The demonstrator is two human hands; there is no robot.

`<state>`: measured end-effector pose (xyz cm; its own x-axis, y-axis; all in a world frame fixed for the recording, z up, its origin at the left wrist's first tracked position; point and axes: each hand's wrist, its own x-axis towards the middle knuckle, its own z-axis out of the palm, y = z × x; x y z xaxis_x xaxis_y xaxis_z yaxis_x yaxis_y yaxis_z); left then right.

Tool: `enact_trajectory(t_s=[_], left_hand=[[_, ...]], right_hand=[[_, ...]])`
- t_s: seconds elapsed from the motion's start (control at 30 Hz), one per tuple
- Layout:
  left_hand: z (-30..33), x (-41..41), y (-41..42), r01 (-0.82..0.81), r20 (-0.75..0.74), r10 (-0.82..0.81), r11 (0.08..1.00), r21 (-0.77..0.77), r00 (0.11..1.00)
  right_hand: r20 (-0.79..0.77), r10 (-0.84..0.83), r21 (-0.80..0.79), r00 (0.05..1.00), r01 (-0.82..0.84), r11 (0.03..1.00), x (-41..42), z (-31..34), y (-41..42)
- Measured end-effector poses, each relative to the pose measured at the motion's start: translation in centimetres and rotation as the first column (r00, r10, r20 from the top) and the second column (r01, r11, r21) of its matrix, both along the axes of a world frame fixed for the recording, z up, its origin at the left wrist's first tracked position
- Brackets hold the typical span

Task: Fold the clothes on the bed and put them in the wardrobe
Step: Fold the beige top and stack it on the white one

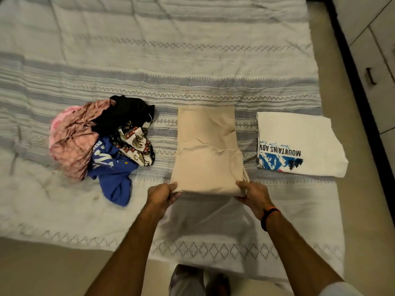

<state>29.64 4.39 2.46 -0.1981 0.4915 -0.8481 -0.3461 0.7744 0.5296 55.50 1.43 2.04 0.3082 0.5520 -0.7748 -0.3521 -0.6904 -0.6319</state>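
With left hand (163,192) and right hand (252,192) fingers pinching near corners, fold soft, limp beige garment (206,150) away.

"MOUNTAINS ADV" upside down on the folded white T-shirt (299,144); "BOARD" fragment on blue garment (111,167).

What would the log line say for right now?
left hand, right hand: gripping beige garment near edge | white shirt: folded | pile: unfolded
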Motion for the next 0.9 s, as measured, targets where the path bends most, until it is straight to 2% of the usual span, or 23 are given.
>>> enact_trajectory(t_s=[0.23, 0.4, 0.7, 0.9], left_hand=[[3.3, 0.9, -6.6, -0.003, 0.003, 0.003, 1.000, 0.023, 1.000], [4.8, 1.5, -6.3, -0.080, 0.099, 0.075, 0.996, 0.044, 0.992], [5.1, 1.8, 4.1, -0.190, 0.218, 0.166, 0.977, 0.097, 0.962], [3.2, 1.8, 13.3, -0.205, 0.210, 0.190, 0.977, 0.055, 0.959]], right_hand=[[-0.027, -0.005, -0.015, 1.000, 0.005, 1.000, 0.8, 3.4, -6.3], [-0.036, -0.024, 0.011, 0.999, 0.024, 1.000, 1.4, 4.6, -5.9], [0.013, -0.106, 0.009, 0.994, 0.106, 0.994, 1.5, 5.4, 5.4], [0.088, -0.095, -0.043, 0.992, 0.099, 0.994, 0.8, 4.8, 14.2]])
